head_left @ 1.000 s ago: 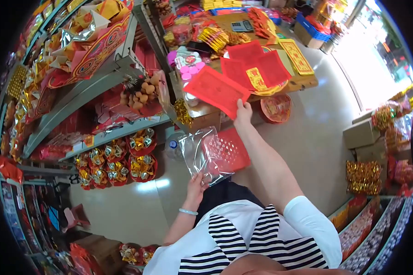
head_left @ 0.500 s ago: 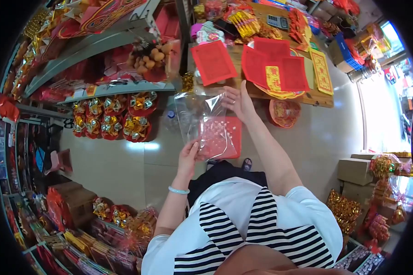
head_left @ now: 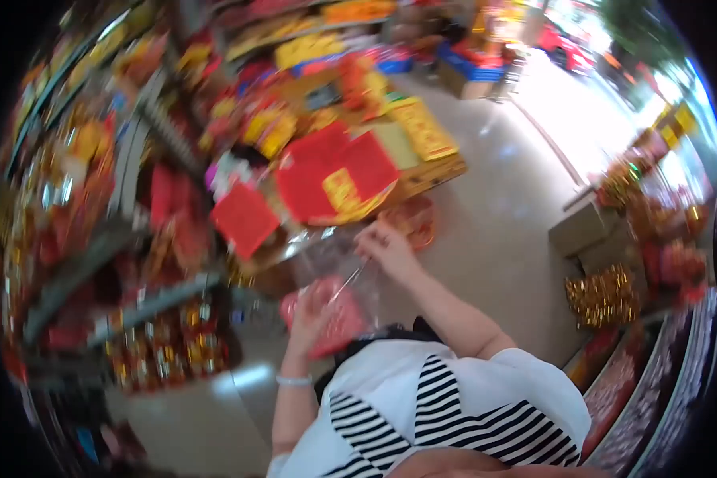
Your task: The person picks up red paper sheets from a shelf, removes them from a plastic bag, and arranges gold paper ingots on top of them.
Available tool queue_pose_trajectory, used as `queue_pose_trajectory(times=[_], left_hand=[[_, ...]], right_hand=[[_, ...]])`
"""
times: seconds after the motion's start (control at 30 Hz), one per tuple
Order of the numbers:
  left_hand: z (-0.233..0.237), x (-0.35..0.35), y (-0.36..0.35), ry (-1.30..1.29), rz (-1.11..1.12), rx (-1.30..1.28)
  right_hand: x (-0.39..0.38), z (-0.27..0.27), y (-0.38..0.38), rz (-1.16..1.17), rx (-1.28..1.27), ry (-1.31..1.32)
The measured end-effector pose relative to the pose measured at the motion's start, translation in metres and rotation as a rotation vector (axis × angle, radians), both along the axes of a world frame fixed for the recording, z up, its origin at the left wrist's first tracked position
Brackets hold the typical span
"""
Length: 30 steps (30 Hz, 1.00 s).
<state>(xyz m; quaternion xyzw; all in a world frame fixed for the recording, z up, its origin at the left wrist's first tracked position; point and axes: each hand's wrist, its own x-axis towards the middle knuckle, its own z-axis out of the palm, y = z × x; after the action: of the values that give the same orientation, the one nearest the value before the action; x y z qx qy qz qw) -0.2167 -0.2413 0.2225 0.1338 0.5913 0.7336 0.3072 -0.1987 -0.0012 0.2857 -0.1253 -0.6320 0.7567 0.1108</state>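
A clear plastic bag (head_left: 319, 256) stretches between my two hands, in front of the table edge. My left hand (head_left: 312, 309), with a pale bangle on its wrist, is closed on the bag's near side. The fingers of my right hand (head_left: 384, 244) are curled in and pinch the bag's right edge; motion blur softens the fingertips. Through and below the bag shows a red stool (head_left: 344, 323). Beyond, on the wooden table (head_left: 446, 169), lie a red square sheet (head_left: 245, 218) and larger red sheets (head_left: 315, 171) with a yellow printed piece (head_left: 342, 191).
An orange-red basket (head_left: 419, 221) stands on the floor beside the table. Shelves with gold and red ornaments (head_left: 167, 342) line the left. Cardboard boxes (head_left: 585, 227) and a gold shiny bundle (head_left: 603, 296) are at the right, near the bright doorway.
My view has swung to the right, so the table appears further left and turned. My right hand has gone from spread fingers to curled fingers at the bag's edge.
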Motion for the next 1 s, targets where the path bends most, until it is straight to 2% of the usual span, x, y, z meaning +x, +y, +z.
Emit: queue_pose_trajectory(times=[0.03,0.07,0.1,0.13,0.2,0.23,0.3,0.37,0.4,0.47,0.53,0.57,0.63,0.7,0.73,0.8,0.83,0.97,1.0], left_hand=[[0.008,-0.004,0.015,0.069,-0.039,-0.038],[0.03,-0.001,0.037,0.012,-0.092,0.055],[0.035,0.005,0.058,0.046,-0.158,0.042],[0.04,0.012,0.077,0.079,-0.211,0.025],[0.074,0.032,0.1,-0.169,-0.427,-0.2],[0.072,0.035,0.11,-0.142,-0.465,-0.199],[0.06,0.037,0.123,-0.298,-0.438,0.082],[0.034,0.024,0.119,-0.304,-0.441,0.058],[0.02,0.016,0.114,-0.324,-0.418,0.032],[0.004,0.0,0.112,-0.36,-0.364,-0.016],[0.013,-0.01,0.123,-0.271,-0.446,-0.047],[0.02,-0.009,0.125,-0.202,-0.515,-0.082],[0.035,-0.002,0.121,-0.072,-0.65,-0.161],[0.055,0.002,0.115,0.075,-0.785,-0.239],[0.064,0.004,0.112,0.15,-0.85,-0.276],[0.082,0.004,0.11,0.314,-0.972,-0.344],[0.088,0.004,0.108,0.326,-0.978,-0.34],[0.104,0.003,0.097,0.817,-0.861,-0.398],[0.104,0.0,0.095,0.825,-0.863,-0.395]], right_hand=[[0.004,0.002,0.0,-0.013,-0.062,0.012],[0.007,0.004,-0.003,-0.086,-0.185,0.047],[0.011,0.006,-0.005,-0.147,-0.316,0.089],[0.014,0.006,-0.007,-0.21,-0.302,0.134],[0.015,0.007,-0.007,-0.298,-0.393,0.238],[0.017,0.011,0.0,-0.332,-0.383,0.269],[0.028,0.018,0.016,-0.319,-0.256,0.286],[0.043,0.02,0.034,-0.423,0.036,0.171],[0.053,0.03,0.036,-0.439,0.039,0.181],[0.074,0.054,0.034,-0.783,0.942,0.416],[0.09,0.073,0.028,-0.281,1.193,0.605],[0.093,0.067,0.027,-0.287,1.202,0.604],[0.1,0.047,0.023,0.38,1.543,0.605],[0.107,0.043,0.031,0.388,1.615,0.431],[0.107,0.033,0.038,0.378,1.622,0.426],[0.106,0.014,0.055,0.547,1.815,-0.112],[0.11,0.014,0.058,0.534,1.822,-0.118],[0.13,0.009,0.061,0.269,1.608,0.121],[0.132,0.007,0.062,0.26,1.613,0.121]])
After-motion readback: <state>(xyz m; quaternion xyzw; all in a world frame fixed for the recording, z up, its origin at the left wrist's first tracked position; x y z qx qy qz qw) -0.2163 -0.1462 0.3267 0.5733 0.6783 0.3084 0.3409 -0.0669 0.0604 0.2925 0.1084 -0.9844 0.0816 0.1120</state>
